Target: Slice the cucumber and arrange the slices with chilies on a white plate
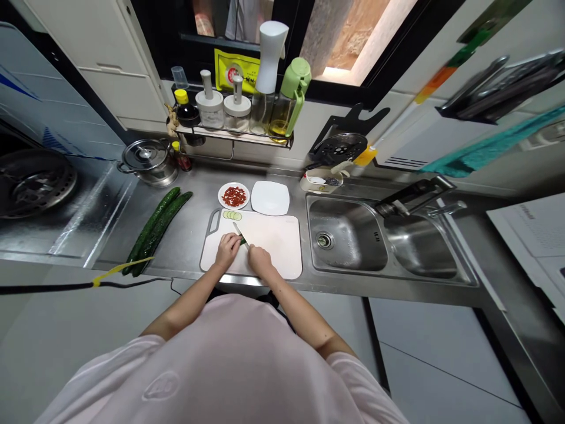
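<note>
From my remote seat I count a short row of round cucumber slices [232, 215] at the far end of the white cutting board [282, 250], so some cutting is done. Two whole cucumbers [156, 231] lie uncut on the steel counter [194, 194], left of the board. A cucumber piece [242, 241] sits near the board's middle, mostly hidden, its green end showing just beyond the curled fingertips of the left hand [227, 250]. Those fingers are together, pressed down on it. The right hand [260, 262] is closed round a kitchen knife [239, 230], hiding its handle, while the blade lies right against the piece. Beyond the board are a small round plate [220, 197] of chopped red pieces [233, 196] (chili, perhaps; I can't be sure from here) and a square white plate [270, 198]. The steel sink [335, 206] lies to the right.
</note>
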Demonstrator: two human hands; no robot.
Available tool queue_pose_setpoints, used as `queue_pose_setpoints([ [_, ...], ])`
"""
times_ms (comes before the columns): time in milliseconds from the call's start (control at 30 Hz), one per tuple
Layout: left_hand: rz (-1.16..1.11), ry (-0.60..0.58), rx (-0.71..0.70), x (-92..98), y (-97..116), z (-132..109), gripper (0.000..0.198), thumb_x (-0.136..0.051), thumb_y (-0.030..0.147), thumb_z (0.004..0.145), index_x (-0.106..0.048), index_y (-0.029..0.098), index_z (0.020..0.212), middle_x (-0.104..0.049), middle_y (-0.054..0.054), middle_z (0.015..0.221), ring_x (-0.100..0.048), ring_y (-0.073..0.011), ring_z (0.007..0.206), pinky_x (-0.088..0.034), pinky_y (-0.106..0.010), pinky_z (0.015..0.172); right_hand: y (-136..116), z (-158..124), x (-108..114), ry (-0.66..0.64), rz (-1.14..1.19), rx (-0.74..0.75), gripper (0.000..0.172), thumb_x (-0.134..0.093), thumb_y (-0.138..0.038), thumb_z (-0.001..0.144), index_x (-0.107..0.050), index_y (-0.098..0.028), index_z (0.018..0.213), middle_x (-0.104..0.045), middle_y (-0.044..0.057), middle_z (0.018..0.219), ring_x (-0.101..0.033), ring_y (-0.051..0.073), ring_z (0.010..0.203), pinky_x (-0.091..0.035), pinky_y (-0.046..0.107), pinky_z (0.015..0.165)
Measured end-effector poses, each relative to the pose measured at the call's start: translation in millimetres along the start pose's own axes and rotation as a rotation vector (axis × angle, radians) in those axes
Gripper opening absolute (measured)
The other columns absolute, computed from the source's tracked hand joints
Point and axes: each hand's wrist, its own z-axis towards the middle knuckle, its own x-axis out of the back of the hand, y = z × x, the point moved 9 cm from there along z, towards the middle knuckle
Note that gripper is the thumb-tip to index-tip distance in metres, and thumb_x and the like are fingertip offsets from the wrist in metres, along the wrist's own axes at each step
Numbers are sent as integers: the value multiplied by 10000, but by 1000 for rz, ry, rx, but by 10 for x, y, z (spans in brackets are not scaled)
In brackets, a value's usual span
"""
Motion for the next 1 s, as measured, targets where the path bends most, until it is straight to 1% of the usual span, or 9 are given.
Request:
queue_pose_setpoints([
  [167,11,7,0,-7,-9,-2,197,-453,242,879,-618,221,985,-572,-55,956,-516,-169,921,-440,-339,841,0,37,4,-6,-5,-4,235,-310,-135,906,-507,-136,1034,-641,131,946,-616,208,890,-429,290,724],
  [333,19,2,15,-10,-19,-6,199,-449,242,881,-617,220,986,-572,-54,953,-516,-169,932,-440,-342,849,116,-122,-75,-54,-2,-23,232,-324,-201,924,-504,-135,1054,-642,140,934,-618,214,873,-422,293,713],
  [500,19,-13,21,-13,-7,-3,202,-445,237,881,-616,219,988,-576,-60,948,-519,-178,940,-439,-358,851,176,-250,-127,-62,6,-16,238,-317,-216,930,-507,-139,1051,-641,137,927,-617,222,870,-415,295,705],
  [667,21,-16,19,-12,1,1,198,-448,231,879,-616,220,985,-576,-56,948,-520,-172,933,-439,-346,846,122,-163,-124,-78,1,-7,230,-324,-177,920,-507,-138,1054,-639,136,945,-613,212,884,-414,289,719],
  [833,11,-14,19,-16,-9,-3,196,-449,231,881,-612,220,990,-574,-52,955,-512,-169,937,-431,-339,856,87,-57,-115,-53,-4,9,208,-355,-147,893,-517,-139,1024,-645,122,936,-617,208,884,-422,280,716],
  [1000,13,-12,14,-22,-22,-2,199,-447,239,882,-613,220,988,-573,-54,958,-513,-170,928,-436,-341,845,51,19,-115,-37,8,8,227,-339,-130,891,-508,-134,1043,-642,131,949,-616,211,897,-429,291,729],
])
